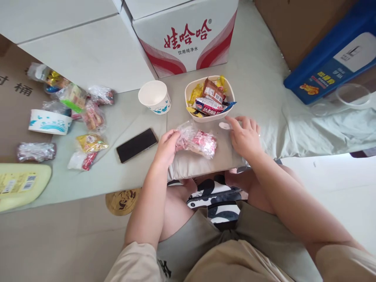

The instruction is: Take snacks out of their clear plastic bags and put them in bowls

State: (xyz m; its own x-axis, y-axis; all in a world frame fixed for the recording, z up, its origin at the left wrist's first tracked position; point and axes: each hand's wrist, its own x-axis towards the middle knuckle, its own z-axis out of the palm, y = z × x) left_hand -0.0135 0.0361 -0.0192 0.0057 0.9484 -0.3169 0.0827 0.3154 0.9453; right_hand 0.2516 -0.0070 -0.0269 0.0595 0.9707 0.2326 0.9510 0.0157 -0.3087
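My left hand (167, 148) is closed on the end of a crinkled clear plastic bag (183, 135). Inside that bag, or right against it, is a red and white packet (205, 141), lying near the table's front edge. My right hand (246, 137) is to its right, palm down with fingers apart. Its index fingertip is at a small white scrap (225, 125) on the cloth; whether it grips the scrap is unclear. Just beyond both hands stands a cream bowl (190, 84) filled with wrapped snacks (213, 94), among them brown, yellow and blue ones.
A white paper cup (154, 97) and a black phone (137, 145) sit left of the bowl. Further left are several bagged snacks (93, 115), a paper bowl (49, 122) and a yellow bottle (23, 184). White cartons (188, 43) stand behind; a blue jug (329, 58) is at right.
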